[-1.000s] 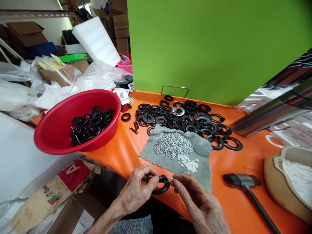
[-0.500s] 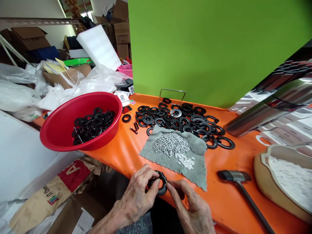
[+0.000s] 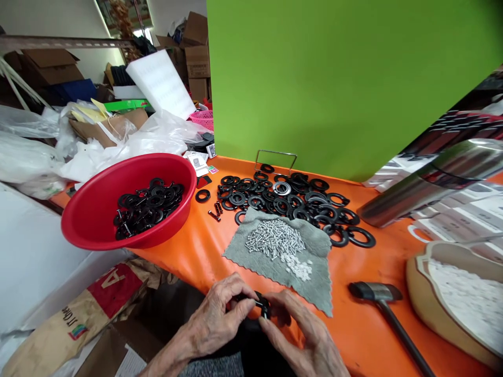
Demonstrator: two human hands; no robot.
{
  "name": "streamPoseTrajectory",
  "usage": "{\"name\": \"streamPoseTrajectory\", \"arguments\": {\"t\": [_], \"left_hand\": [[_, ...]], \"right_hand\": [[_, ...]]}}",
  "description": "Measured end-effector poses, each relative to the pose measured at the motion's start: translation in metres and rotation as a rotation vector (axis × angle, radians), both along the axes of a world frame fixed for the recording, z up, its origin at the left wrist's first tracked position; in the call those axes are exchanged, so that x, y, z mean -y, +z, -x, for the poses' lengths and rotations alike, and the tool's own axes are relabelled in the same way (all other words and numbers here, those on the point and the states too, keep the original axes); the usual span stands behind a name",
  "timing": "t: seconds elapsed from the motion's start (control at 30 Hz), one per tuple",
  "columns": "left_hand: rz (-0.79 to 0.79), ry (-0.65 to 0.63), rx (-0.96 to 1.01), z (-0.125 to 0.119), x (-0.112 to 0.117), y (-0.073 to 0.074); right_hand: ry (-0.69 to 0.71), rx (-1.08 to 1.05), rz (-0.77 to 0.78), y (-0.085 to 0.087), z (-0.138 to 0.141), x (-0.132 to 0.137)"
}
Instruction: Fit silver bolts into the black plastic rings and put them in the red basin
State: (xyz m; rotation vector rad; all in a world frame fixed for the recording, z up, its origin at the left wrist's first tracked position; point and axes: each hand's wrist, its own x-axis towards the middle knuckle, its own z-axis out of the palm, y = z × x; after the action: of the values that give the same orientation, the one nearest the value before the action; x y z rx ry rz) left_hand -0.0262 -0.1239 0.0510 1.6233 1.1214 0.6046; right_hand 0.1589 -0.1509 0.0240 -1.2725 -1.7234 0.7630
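Note:
Between my hands, at the front edge of the orange table, a black ring (image 3: 262, 299) is tipped nearly edge-on. My left hand (image 3: 223, 309) pinches its left side between thumb and fingers. My right hand (image 3: 301, 330) closes on its right side, the thumb by a small shiny pin-like piece (image 3: 264, 313); the fingers hide part of the ring. Just beyond lies a grey-green cloth (image 3: 239, 243) bearing a heap of small metal pins (image 3: 275, 238) and a smaller pile of white bits (image 3: 298, 268). Many black rings (image 3: 281, 204) are spread behind the cloth.
A red basin (image 3: 90, 209) holding black parts stands at left. To the right lie a black-headed mallet (image 3: 375, 291) and a tan container (image 3: 420, 293) of white pieces. A steel flask (image 3: 432, 180) leans behind them. A green panel (image 3: 334, 89) rises at the back.
The ring has turned from showing its open centre to nearly edge-on and sits slightly lower. My right fingers have moved over its right side. The view has tilted up slightly.

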Motion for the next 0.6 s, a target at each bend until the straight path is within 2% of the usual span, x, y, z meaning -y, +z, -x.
{"name": "streamPoseTrajectory", "arguments": {"t": [0.1, 0.2, 0.33, 0.47, 0.6], "left_hand": [[-0.028, -0.14, 0.003, -0.001, -0.003, 0.004], [-0.147, -0.236, -0.034, -0.008, -0.006, 0.003], [-0.193, -0.251, -0.126, -0.019, -0.008, -0.011], [-0.179, -0.248, -0.135, -0.022, -0.009, -0.026], [-0.172, -0.241, -0.117, -0.02, -0.008, -0.034]], "right_hand": [[-0.043, -0.097, 0.239, -0.009, 0.003, 0.001], [-0.072, -0.232, 0.408, -0.026, 0.004, 0.002], [-0.093, -0.306, 0.484, -0.041, 0.006, 0.001], [-0.113, -0.348, 0.508, -0.045, 0.006, -0.001], [-0.089, -0.375, 0.519, -0.048, 0.006, -0.004]]}}
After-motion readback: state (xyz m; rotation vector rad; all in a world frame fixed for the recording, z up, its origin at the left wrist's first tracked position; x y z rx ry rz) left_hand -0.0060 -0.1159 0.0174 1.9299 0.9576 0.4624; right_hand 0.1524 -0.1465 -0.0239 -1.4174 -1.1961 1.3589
